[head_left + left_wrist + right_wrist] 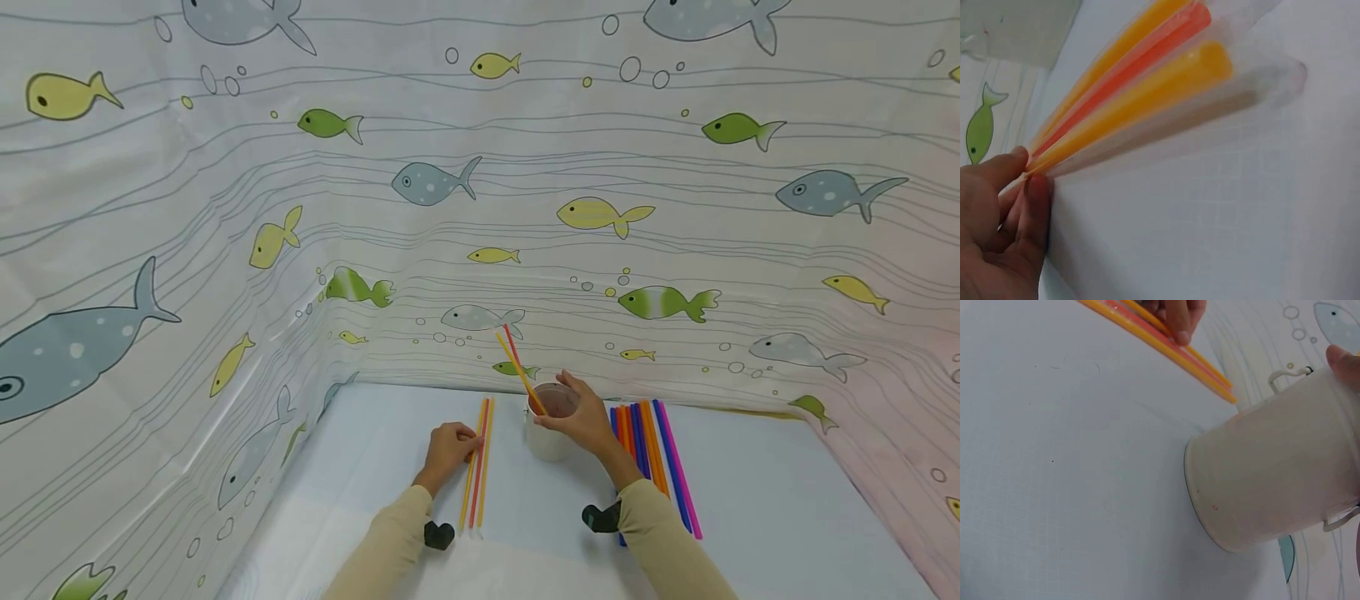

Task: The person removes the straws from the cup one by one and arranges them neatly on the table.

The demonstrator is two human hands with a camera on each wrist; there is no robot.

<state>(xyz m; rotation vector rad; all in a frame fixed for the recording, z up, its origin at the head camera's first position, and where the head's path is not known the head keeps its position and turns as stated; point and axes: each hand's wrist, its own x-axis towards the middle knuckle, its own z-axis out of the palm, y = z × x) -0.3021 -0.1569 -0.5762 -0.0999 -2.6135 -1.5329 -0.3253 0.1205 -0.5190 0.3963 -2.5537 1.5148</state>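
Observation:
Two yellow drinking straws and a red one between them, in clear plastic wrap, form a narrow row of straws (472, 492) on the white surface. My left hand (448, 454) pinches this row at its left edge; in the left wrist view, thumb and fingertips meet on the straws (1147, 81). To the right stands a white metal pail (547, 440) with small side handles. My right hand (588, 417) grips it from above, thumb and fingers spread across the rim. One yellow and one red straw (513, 354) lean out of the pail towards the left.
Right of the pail, partly behind the right forearm, lies a row of blue, orange and pink straws (678, 475). A fish-patterned sheet (570, 167) forms the back and sides. Black heart-shaped pieces (439, 535) show beside both sleeves.

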